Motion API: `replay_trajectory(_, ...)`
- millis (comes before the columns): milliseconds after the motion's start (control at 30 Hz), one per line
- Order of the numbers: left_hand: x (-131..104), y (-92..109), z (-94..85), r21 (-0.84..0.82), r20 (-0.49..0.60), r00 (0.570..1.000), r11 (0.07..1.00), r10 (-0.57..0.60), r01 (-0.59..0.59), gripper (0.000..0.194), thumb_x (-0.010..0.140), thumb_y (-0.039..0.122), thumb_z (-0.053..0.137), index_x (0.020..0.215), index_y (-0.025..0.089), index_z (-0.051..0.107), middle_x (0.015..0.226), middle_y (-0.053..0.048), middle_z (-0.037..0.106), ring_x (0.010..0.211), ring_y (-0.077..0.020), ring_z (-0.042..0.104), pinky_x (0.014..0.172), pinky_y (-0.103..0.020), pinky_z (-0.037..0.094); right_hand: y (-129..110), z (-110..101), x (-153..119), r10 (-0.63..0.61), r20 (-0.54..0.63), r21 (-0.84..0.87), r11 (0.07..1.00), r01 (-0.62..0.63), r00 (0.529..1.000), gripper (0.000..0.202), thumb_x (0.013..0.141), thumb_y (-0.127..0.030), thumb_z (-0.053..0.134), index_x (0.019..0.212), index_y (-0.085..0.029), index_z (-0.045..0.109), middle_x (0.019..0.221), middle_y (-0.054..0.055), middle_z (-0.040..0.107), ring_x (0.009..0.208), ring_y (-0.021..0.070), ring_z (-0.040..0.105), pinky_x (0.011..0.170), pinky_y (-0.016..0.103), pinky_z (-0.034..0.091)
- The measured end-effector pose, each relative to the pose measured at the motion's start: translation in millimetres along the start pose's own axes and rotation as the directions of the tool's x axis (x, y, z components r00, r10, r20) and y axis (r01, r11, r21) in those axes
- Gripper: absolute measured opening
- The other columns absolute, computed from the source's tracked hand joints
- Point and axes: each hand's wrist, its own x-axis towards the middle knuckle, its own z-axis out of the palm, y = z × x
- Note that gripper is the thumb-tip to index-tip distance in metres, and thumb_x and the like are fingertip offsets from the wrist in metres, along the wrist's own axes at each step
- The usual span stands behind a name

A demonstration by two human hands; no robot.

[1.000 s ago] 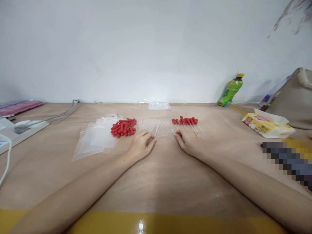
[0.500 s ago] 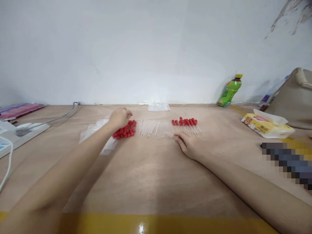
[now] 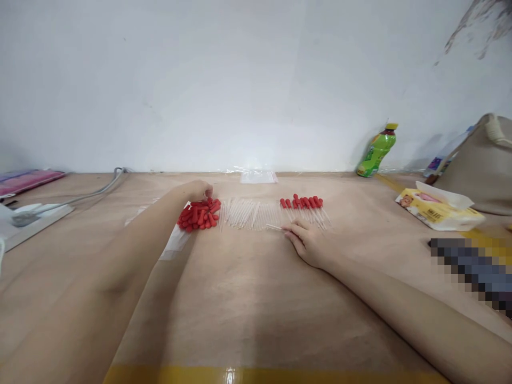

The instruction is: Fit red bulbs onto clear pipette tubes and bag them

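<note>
My left hand (image 3: 203, 190) reaches over the back of a heap of red rubber dropper bulbs (image 3: 198, 217). Its fingers are curled down at the heap's far edge, and what lies between the fingertips is too small to make out. My right hand (image 3: 306, 242) pinches one thin clear dropper tube (image 3: 274, 228), whose free end points left. Between the hands lies a row of thin clear tubes (image 3: 250, 213), side by side. Behind my right hand, several droppers with red bulbs fitted (image 3: 302, 202) lie in a row, bulbs toward the wall.
Clear plastic bags (image 3: 174, 246) lie partly under the red heap and my left forearm; another bag (image 3: 258, 177) is by the wall. To the right are a green bottle (image 3: 376, 152), a tissue pack (image 3: 440, 210), a beige bag (image 3: 480, 165) and a blurred dark object (image 3: 472, 272). A power strip (image 3: 44, 218) sits left.
My left hand has lowered to the back of the red heap, its fingers curling down. The tube in my right hand has tilted nearer level. The view has shifted slightly.
</note>
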Motion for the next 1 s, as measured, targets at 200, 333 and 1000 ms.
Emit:
replay_trajectory(200,-18.9,8.3,-9.9,-0.061,-0.16,0.987,0.998,-0.016,0.006,0.019,0.075,0.027,0.049,0.089,0.018,0.058,0.095,-0.005,0.065,0.081,-0.0176,0.056,0.069,-0.024,0.041,0.6,0.0,-0.4,0.006,-0.003,0.015,1.0,-0.006,1.0,0.022,0.087,-0.021,0.037,0.095,-0.02,0.057,0.087,0.007,0.057,0.078,0.0162,0.056,0.07,0.03,0.046)
replay_trajectory(333,-43.9,28.6,-8.7,-0.165,-0.507,0.861,0.977,0.031,-0.132,0.029,0.086,0.027,0.036,0.11,0.017,0.05,0.104,-0.008,0.059,0.096,-0.0196,0.052,0.082,-0.031,0.04,-0.7,-1.0,0.4,0.028,0.0,0.008,1.0,-0.028,1.0,0.019,0.087,-0.019,0.036,0.089,-0.018,0.055,0.085,0.007,0.057,0.078,0.0158,0.055,0.07,0.028,0.046)
replay_trajectory(1000,-119.8,148.2,74.0,-0.884,-0.37,0.929,0.295,0.032,-0.362,0.024,0.073,0.031,0.063,0.083,0.014,0.05,0.077,-0.002,0.059,0.073,-0.0134,0.059,0.068,-0.028,0.047,-16.7,9.4,4.3,-0.033,-0.005,0.032,0.999,0.033,0.999,0.024,0.087,-0.022,0.041,0.098,-0.017,0.062,0.083,0.006,0.063,0.074,0.0142,0.058,0.068,0.026,0.045)
